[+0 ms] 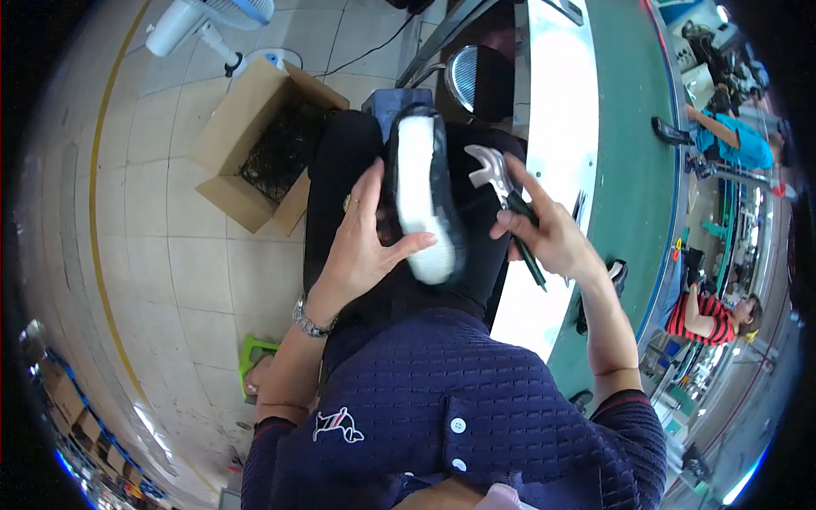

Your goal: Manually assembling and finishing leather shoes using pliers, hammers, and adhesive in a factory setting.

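Note:
Over my lap is a black shoe (416, 170), bottom up, with its long white underside facing me. My left hand (361, 242) grips it from the left near its close end, the thumb lying on the white underside and the other fingers along the side. To the right of the shoe, my right hand (557, 242) is closed around pincers (493, 174) with a silvery hooked metal head and dark handles. The head of the pincers points away from me and sits apart from the shoe.
A cardboard box (234, 123) with dark scraps stands left of my legs, near a white fan (183, 25). At my right runs a white ledge (557, 110) beside a green belt (633, 153) carrying black shoes (671, 132). Two people work beyond it.

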Demonstrator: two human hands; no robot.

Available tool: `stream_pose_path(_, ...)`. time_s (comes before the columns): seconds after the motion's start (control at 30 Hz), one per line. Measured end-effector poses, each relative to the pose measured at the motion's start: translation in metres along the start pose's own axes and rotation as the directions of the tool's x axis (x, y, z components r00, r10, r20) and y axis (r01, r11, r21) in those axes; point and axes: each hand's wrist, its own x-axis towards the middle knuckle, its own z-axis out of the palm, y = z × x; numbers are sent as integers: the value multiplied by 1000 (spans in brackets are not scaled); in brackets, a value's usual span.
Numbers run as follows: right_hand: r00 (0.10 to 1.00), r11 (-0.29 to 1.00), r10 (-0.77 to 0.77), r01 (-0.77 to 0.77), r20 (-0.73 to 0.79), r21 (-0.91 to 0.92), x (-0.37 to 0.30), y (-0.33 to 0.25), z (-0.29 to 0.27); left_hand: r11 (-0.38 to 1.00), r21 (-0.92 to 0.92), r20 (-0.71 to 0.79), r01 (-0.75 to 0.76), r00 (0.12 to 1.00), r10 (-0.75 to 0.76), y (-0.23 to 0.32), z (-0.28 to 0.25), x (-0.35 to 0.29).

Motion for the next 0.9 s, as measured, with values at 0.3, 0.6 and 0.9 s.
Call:
stream_pose_path(0.3,926,888,-261,341,272,-310,12,-35,26,879,460,-259,-121,929,263,-10,-23,-2)
stream_pose_path(0.6,893,567,-77,406,444,-717,13,-82,35,717,681,-118,-148,944,307,-11,-4,-21)
stream_pose_path(0.9,886,714,-334,460,321,-528,14,-22,43,300,-857,399,419,908,-128,-29,-7,12)
